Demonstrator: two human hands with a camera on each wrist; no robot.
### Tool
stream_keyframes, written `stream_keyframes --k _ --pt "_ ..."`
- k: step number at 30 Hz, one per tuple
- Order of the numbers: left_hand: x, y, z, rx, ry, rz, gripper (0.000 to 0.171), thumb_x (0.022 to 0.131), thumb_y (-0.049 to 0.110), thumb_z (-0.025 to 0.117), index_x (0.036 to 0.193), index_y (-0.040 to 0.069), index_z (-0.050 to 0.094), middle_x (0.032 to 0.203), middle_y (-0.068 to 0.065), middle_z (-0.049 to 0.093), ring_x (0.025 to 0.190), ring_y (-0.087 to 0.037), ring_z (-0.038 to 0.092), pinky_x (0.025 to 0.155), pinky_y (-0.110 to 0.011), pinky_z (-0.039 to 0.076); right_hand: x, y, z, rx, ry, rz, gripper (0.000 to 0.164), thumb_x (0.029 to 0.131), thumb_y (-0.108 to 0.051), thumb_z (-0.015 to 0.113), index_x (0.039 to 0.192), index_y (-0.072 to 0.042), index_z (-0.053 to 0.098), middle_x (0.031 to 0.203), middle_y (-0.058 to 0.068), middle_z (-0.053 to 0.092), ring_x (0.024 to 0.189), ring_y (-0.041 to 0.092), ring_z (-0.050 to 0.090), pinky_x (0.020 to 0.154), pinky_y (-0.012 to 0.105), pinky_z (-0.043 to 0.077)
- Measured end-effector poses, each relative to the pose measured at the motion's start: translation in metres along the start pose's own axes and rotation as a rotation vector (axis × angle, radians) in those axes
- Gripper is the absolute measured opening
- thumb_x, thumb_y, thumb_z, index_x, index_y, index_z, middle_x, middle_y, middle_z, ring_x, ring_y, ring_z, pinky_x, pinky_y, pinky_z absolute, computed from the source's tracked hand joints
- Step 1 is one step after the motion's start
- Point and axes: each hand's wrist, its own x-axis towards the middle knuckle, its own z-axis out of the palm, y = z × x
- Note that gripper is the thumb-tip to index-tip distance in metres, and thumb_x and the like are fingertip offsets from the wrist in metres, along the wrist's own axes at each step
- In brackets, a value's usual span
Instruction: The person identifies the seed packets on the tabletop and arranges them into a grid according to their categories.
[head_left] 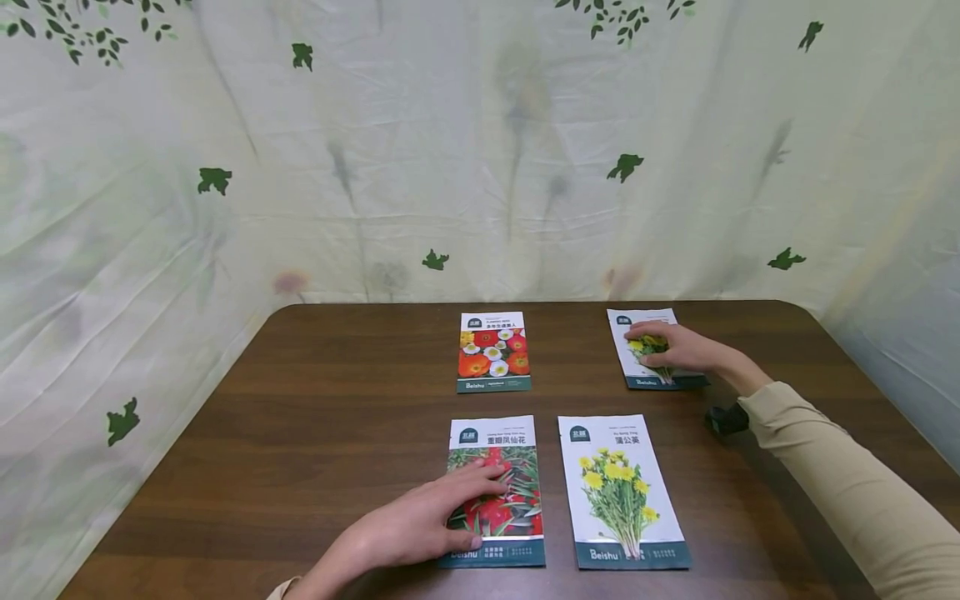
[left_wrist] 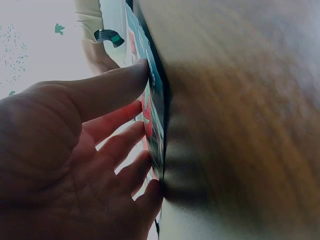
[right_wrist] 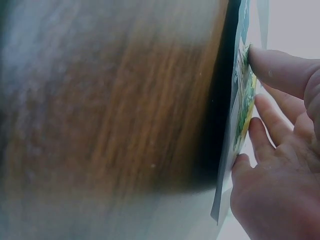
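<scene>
My left hand (head_left: 420,518) rests on a seed packet (head_left: 527,492) with red flowers and green leaves. Its spread fingertips and thumb touch the printed face, as the left wrist view also shows, with the packet (left_wrist: 150,107) edge-on. At the far right, my right hand (head_left: 678,346) lies over another seed packet (head_left: 619,327), printed with yellow flowers. In the right wrist view, the thumb and fingertips touch this packet's face (right_wrist: 242,102); neither hand curls round an edge. Right of the left hand's packet lies a dandelion seed packet (head_left: 618,492), untouched.
A fourth packet with orange, red and white flowers (head_left: 493,354) lies at the back middle. All lie on a dark brown wooden table (head_left: 322,417). Behind it hangs a pale curtain (head_left: 450,167) with leaf prints. A black band (head_left: 726,419) is at the right wrist.
</scene>
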Motion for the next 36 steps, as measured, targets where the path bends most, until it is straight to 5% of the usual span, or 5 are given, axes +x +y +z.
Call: stream_keyframes --k 36 --pt "0.0018 -0.0014 0.0 -0.009 -0.007 -0.016 0.059 0.088 0.03 0.074 0.142 0.037 0.05 0.154 0.02 0.033 0.145 -0.017 0.024 0.107 -0.053 0.036 0.0098 -0.0061 0.0031 -0.005 -0.012 0.02 0.045 0.094 -0.01 0.066 0.135 0.004 0.053 0.147 0.032 0.036 0.134 0.049 0.031 0.107 0.066 0.024"
